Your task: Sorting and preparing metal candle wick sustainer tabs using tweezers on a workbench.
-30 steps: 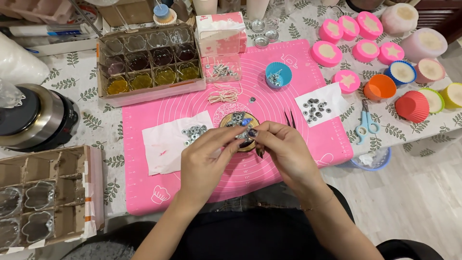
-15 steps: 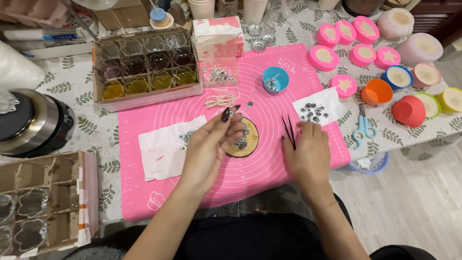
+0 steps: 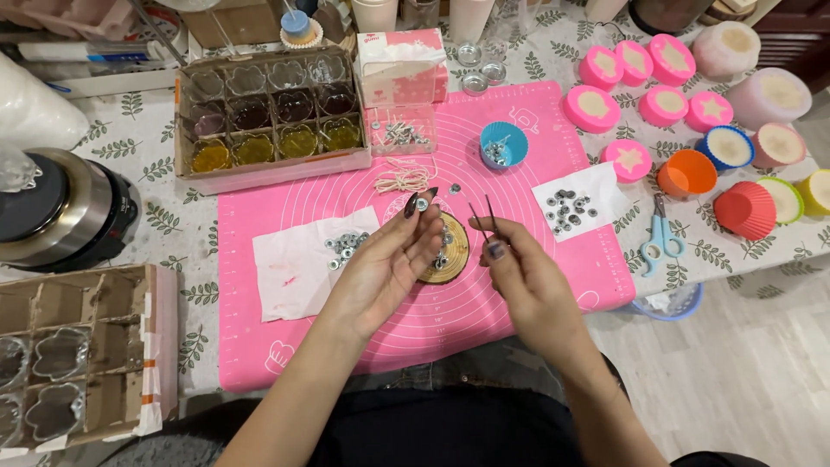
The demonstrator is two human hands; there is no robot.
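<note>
On flowered tablecloth [image 3: 138, 143], pink mat [image 3: 519, 138]

Left hand [image 3: 389, 259] raised palm-up, fingers pinched; right hand [image 3: 519, 268] fingers pinched too.

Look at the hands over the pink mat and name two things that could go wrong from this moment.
The left hand pinches a small metal disc only at its fingertips; it could slip and drop among the loose discs on the white paper. The right hand holds thin tweezers pointing towards the left fingers, so a jerk might poke them. The round wooden base below could get knocked.
</note>
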